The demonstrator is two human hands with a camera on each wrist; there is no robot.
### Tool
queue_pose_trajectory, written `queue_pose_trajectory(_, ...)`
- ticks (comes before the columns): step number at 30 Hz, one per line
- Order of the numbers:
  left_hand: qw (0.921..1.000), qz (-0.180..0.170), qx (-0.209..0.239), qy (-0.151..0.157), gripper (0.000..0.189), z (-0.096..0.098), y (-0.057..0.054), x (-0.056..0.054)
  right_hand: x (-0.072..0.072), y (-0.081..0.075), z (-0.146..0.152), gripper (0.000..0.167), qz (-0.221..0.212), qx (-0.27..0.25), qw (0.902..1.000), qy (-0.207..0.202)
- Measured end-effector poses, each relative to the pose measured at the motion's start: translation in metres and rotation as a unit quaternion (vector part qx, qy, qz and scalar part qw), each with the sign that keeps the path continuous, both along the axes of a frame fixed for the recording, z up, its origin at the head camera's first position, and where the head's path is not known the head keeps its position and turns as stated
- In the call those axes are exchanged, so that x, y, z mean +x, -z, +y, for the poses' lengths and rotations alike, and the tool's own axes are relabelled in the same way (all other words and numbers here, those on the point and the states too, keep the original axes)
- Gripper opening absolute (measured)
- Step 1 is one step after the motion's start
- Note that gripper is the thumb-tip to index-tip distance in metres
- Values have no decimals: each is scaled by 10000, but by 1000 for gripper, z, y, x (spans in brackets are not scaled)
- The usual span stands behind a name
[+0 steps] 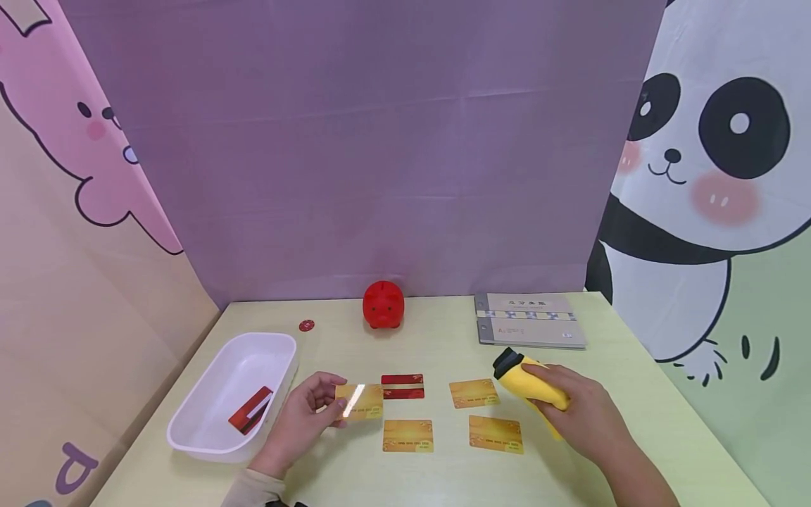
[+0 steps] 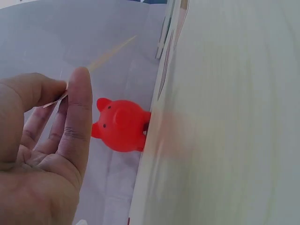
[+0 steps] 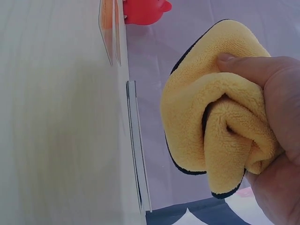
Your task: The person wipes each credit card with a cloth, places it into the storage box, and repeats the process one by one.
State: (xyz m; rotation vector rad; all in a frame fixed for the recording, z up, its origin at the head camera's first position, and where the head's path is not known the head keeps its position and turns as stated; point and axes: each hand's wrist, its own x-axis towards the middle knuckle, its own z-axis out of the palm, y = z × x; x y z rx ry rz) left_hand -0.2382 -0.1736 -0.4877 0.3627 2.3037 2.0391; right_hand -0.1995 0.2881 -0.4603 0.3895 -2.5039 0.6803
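Observation:
My left hand (image 1: 310, 408) pinches a gold card (image 1: 366, 403) by its left edge, thumb on its face. In the left wrist view the card shows nearly edge-on past the fingertips. Behind it on the table lies a red card (image 1: 403, 386), partly overlapped in the head view. My right hand (image 1: 586, 412) grips a bunched yellow cloth (image 1: 535, 386) with dark edging, held above the tabletop; the right wrist view shows its folds (image 3: 229, 122). Between the hands lie more gold cards, one at upper right (image 1: 474, 393), one at lower right (image 1: 496, 434) and one at lower left (image 1: 408, 436).
A white plastic basin (image 1: 196, 394) with a red card (image 1: 250, 410) inside stands at the left. Along the back are a small red disc (image 1: 307, 325), a red piggy bank (image 1: 383, 305) and a grey binder (image 1: 531, 324). A purple cloth backdrop (image 1: 380, 155) hangs behind the table.

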Motion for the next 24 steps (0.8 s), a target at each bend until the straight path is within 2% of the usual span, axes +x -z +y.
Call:
queue_pose_trajectory(7,9995,16,311,33,35,6,-4,2,0,1,0,62,-83,8,10000,23)
queue_pose_trajectory(14,9981,-114,545,282,43,18,-4,5,1,0,-2,61,-159,-23,9999,32)
queue_pose_trajectory(24,9961,-193,602,619,47,36,-3,11,3,0,-8,62,-133,-85,9999,-61)
